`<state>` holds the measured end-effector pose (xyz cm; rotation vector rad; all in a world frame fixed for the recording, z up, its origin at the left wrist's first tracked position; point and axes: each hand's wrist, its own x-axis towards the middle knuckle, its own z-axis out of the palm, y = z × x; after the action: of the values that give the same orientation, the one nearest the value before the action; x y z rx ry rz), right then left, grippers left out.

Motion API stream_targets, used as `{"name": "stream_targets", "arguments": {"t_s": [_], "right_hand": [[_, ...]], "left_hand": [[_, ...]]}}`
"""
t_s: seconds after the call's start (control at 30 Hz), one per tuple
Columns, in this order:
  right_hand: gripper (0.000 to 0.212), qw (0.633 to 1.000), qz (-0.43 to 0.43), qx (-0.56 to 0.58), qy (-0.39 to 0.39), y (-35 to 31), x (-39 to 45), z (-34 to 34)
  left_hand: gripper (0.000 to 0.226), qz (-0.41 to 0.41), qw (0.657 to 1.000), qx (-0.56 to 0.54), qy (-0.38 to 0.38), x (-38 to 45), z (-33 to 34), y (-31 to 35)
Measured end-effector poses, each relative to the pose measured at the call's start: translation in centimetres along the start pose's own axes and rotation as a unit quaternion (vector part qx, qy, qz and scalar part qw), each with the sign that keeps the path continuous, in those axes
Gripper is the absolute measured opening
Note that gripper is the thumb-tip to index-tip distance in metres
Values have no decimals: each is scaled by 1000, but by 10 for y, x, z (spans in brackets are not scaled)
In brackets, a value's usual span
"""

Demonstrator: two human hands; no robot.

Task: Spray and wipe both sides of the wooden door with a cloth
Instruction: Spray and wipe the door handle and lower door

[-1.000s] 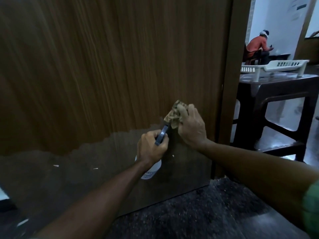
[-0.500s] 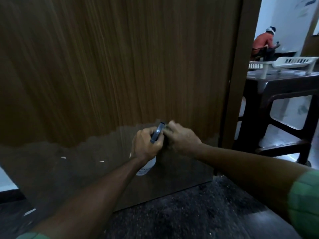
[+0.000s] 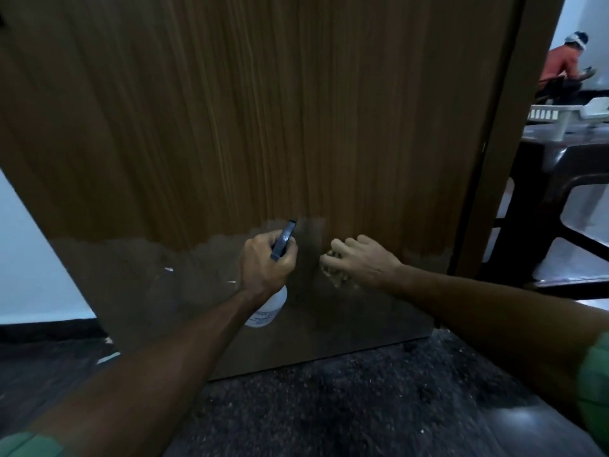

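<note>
The wooden door fills most of the view, its lower band duller and worn. My left hand grips a white spray bottle with a dark nozzle head aimed at the door. My right hand holds a beige cloth against the door's lower part, just right of the bottle. Most of the cloth is hidden under my fingers.
The door's edge and frame stand at the right. Beyond them is a dark table with a white plastic rack, and a person in an orange top sits far back. Dark speckled floor lies below, a white wall at left.
My right hand has slid the cloth down the door from above the bottle to beside it, then a little to the right. The left hand kept its hold on the bottle.
</note>
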<state>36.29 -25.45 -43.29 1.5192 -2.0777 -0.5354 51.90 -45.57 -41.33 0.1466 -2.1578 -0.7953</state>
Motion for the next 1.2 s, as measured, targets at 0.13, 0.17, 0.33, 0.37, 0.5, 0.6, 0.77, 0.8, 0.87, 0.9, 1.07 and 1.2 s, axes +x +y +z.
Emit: {"name": "stream_targets", "arguments": {"t_s": [0.13,0.17,0.33,0.37,0.5,0.6,0.77,0.8,0.87,0.9,1.07,1.2], "right_hand": [[56,913,225,170,294,-11,33,-44],[51,876,270,194,350,-16,42,-47],[71,968,155,125,154,-58,38,-21],[76,981,125,104,102,-60,35,-18],[70,949,187,87,238,-46,59,-42],[60,857,338,139,363,-41,76,-57],[88,985,27,7,171,-76,66,-8],[91,991,6,-19,132,-77,64,-4],[85,977,77,42,197,-80,77,-19],[79,948,154,104,259,-78,87,-35],[63,889,277,129,341,-92,112,-64],[80,995,-1,14,97,-117,104,-32]], "left_hand": [[49,-18,999,37,-8,-10,-19,-10],[49,-22,999,39,-11,-12,-24,-13],[45,-38,998,48,-29,-22,-45,-23],[42,-36,997,48,-39,-24,-49,-23],[33,-4,997,34,-76,-25,-63,-30],[33,-10,998,24,-59,-28,-62,-41],[38,-28,999,15,-38,-30,-61,-59],[38,-31,999,9,-31,-28,-62,-59],[40,-42,999,-3,-8,-24,-66,-61],[42,-43,999,-5,-1,-23,-66,-61],[43,-80,997,-8,17,-34,-73,-61],[39,-75,997,6,-6,-35,-91,-56]]}}
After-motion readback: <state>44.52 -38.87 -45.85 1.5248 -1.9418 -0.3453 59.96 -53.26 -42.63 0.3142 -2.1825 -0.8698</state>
